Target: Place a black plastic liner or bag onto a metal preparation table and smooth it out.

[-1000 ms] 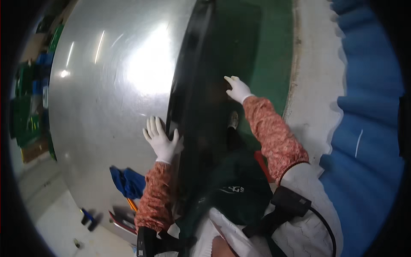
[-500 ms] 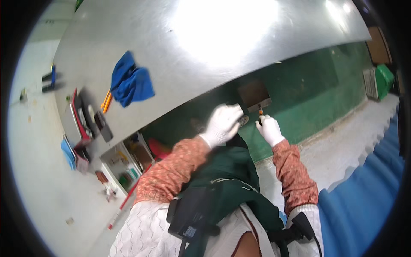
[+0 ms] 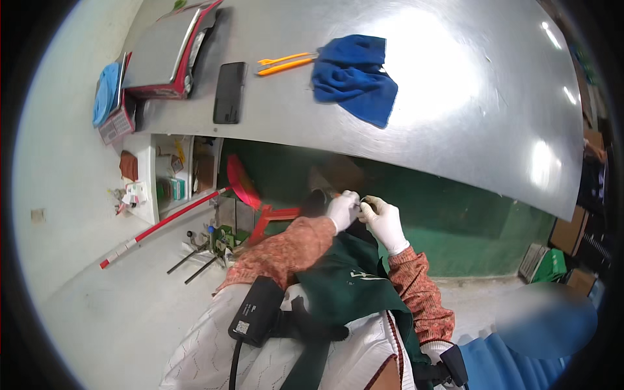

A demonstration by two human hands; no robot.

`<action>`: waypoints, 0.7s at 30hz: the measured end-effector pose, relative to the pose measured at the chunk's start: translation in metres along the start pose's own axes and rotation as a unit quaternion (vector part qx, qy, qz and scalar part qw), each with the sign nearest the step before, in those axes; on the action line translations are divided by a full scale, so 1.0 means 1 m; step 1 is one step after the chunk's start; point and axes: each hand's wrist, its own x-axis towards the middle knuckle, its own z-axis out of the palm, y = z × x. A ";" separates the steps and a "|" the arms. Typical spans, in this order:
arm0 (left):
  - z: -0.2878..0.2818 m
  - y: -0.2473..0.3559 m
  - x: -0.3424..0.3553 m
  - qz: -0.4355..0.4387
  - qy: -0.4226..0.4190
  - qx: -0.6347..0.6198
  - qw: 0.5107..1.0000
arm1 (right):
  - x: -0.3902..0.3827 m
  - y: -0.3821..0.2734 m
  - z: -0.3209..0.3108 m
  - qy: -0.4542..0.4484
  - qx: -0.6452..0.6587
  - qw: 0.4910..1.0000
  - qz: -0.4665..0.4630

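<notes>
In front of my dark green apron [image 3: 341, 276], both white-gloved hands are close together below the table's front edge. My left hand [image 3: 342, 212] is closed around what seems to be the handle of a scraper with a wide, flat brown blade [image 3: 344, 170]. The blade is blurred against the dark green background, and most of the handle is hidden by my fingers. Just right of it, my right hand [image 3: 385, 224] has its fingers pinched on a small dark piece, apparently the handle's end.
On the metal table [image 3: 279, 123] lie a blue cloth [image 3: 354, 78], orange-handled tools [image 3: 286, 66], a black phone [image 3: 229, 93] and a red-edged box [image 3: 169, 52]. Lower left are a white shelf [image 3: 175, 172], a red-and-white pole [image 3: 166, 225] and a red stand [image 3: 270, 218]. Blue fabric [image 3: 513, 357] hangs at lower right.
The view has swung, so the table things sit further right. My right hand held the scraper out alone; now it is drawn in, and my left hand has closed beside it.
</notes>
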 end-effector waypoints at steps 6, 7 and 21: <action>-0.098 -0.092 -0.005 -0.055 0.126 0.037 0.990 | 0.009 -0.033 0.040 -0.054 0.078 0.995 -0.043; -0.105 -0.107 -0.001 -0.055 0.153 0.027 0.986 | 0.009 -0.025 0.042 -0.037 0.061 0.997 -0.035; -0.080 -0.313 0.145 -0.244 0.209 0.080 0.944 | -0.010 -0.020 0.024 0.040 -0.144 0.987 0.057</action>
